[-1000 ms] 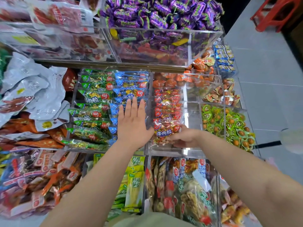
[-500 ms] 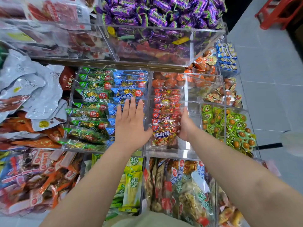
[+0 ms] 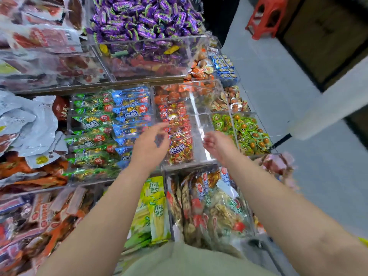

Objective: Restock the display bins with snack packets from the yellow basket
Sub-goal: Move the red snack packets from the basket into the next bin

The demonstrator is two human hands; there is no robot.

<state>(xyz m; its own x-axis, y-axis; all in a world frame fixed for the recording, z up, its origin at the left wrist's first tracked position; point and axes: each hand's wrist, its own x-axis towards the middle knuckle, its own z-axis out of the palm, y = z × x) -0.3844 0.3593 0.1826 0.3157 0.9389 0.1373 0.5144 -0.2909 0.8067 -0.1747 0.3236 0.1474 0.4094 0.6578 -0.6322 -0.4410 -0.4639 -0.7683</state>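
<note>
Two hands have just come up off the snacks. A moment ago the left hand (image 3: 151,143) lay flat on the long shiny blue packets (image 3: 129,108), and the right hand (image 3: 216,145) pushed on the side of the row of small red shiny packets (image 3: 179,134). Now both hang in the air just above the bins, a little apart from each other. They are blurry, but the fingers look loose and a bit bent, and neither hand seems to hold a packet. I think the red row is tidy now, so it is time to fetch more packets. The yellow basket is not clearly in view, so I cannot tell where it is.

The red packets stand in a neat line down the left side of a clear plastic bin (image 3: 201,126). The right side of that bin is bare, so there is room for more. Beside it, a wide clear bin (image 3: 95,181) holds long shiny green packets (image 3: 89,140) on the left and the blue ones on the right. Up top, a big clear box (image 3: 151,41) is heaped with purple wrapped sweets (image 3: 143,20). To the right are small round green packets (image 3: 245,132).
</note>
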